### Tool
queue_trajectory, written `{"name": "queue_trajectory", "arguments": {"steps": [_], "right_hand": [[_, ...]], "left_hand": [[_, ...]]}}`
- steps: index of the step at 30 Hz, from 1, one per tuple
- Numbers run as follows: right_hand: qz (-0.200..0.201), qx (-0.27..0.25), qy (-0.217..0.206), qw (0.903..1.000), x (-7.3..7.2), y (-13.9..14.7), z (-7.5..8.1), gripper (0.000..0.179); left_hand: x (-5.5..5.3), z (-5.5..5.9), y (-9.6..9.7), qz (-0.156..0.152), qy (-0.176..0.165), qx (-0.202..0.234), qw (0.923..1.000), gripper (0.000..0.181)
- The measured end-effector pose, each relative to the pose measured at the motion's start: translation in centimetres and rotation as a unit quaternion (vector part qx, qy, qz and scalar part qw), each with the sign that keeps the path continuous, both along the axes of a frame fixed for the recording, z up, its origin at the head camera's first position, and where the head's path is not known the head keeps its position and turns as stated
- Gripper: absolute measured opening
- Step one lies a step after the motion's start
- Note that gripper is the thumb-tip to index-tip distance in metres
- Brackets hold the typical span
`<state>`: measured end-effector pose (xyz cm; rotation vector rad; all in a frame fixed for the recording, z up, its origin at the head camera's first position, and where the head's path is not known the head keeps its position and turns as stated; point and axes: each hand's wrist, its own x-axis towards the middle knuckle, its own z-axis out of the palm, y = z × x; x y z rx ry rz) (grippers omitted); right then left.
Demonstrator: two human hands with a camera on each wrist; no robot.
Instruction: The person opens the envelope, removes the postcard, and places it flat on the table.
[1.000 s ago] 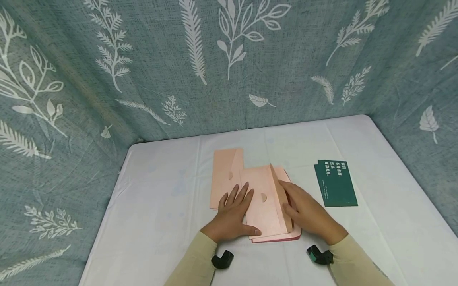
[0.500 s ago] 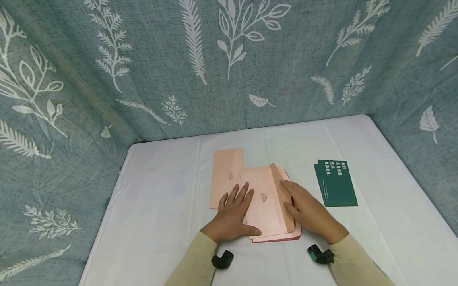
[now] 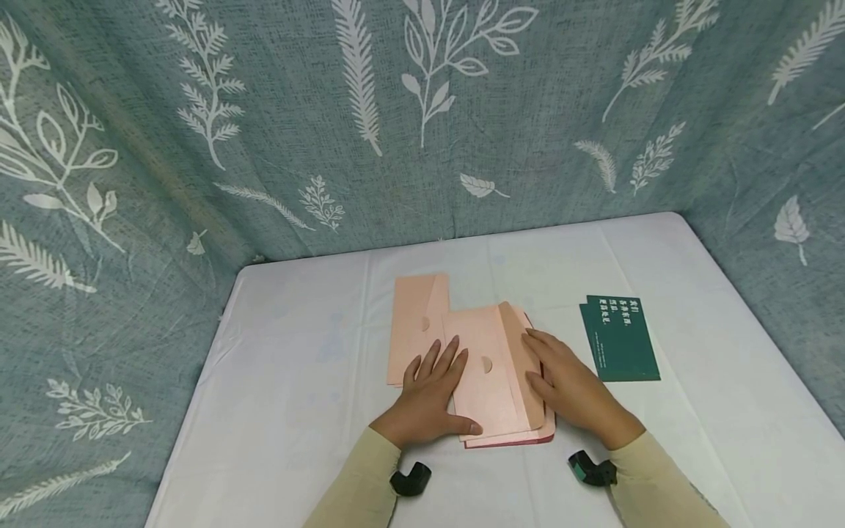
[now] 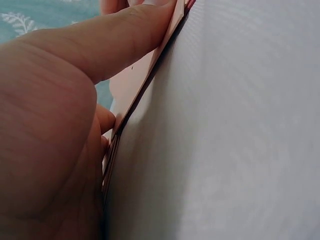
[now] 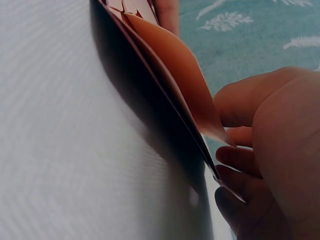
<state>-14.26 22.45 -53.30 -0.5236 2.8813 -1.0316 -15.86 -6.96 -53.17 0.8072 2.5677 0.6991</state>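
Observation:
A pale pink envelope lies in front of me, its tan-lined flap folded out to the right. My left hand rests flat with spread fingers across its left side, thumb at the near edge. My right hand touches the flap along its outer edge with thumb and fingertips. In the right wrist view the flap stands raised in a curve beside the thumb. More pink paper with a red edge shows underneath. At the left, another pink envelope lies partly under my left fingertips.
Green cards with white lettering overlap each other on the white-covered table, right of my right hand. Blue-green curtains with white leaf patterns hang behind and at both sides of it. Each wrist wears a black device.
The flap has tilted lower toward the right. My right hand has shifted slightly right with it, fingers a little straighter. The left hand stays in place.

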Motion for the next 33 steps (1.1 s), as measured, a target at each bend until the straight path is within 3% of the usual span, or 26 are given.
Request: {"name": "queue_trajectory", "arguments": {"steps": [33], "right_hand": [[0.003,0.034,0.028,0.999,-0.01,0.4,-0.53,0.059]], "left_hand": [[0.05,0.0,-0.05,0.0,0.003,0.007,1.0,0.122]]}}
